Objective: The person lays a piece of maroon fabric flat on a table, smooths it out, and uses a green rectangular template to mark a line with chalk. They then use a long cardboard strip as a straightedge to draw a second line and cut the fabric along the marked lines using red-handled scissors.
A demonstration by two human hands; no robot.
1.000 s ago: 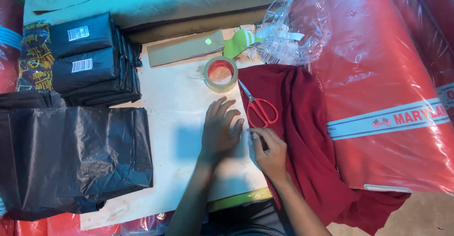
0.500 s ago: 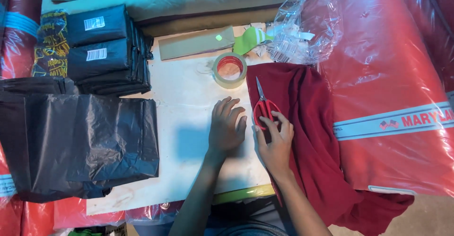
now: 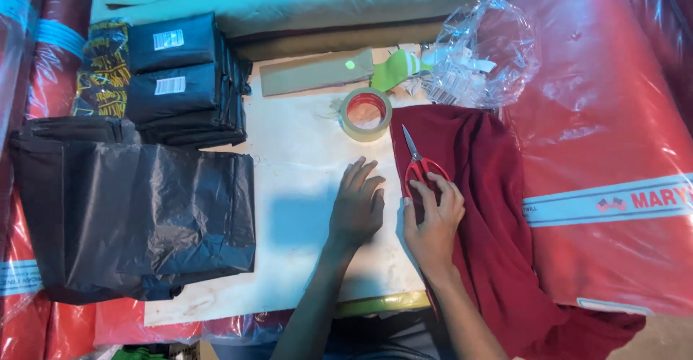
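Observation:
My left hand (image 3: 357, 207) lies flat, fingers spread, on the pale board (image 3: 303, 187). My right hand (image 3: 433, 212) rests on the edge of a dark red cloth (image 3: 498, 208), its fingers on the red handles of a pair of scissors (image 3: 417, 159) whose blades point away from me. A roll of tape (image 3: 366, 114) stands just beyond my left hand's fingertips.
Black plastic bags (image 3: 137, 215) lie spread at the left, with stacked dark packets (image 3: 180, 78) behind them. A crumpled clear plastic bag (image 3: 484, 53) sits at the back right. Shiny red wrapped bales (image 3: 606, 136) fill the right side.
My right hand has moved forward from beside the left hand onto the scissors' handles. The left hand stays flat on the board. The view has shifted slightly.

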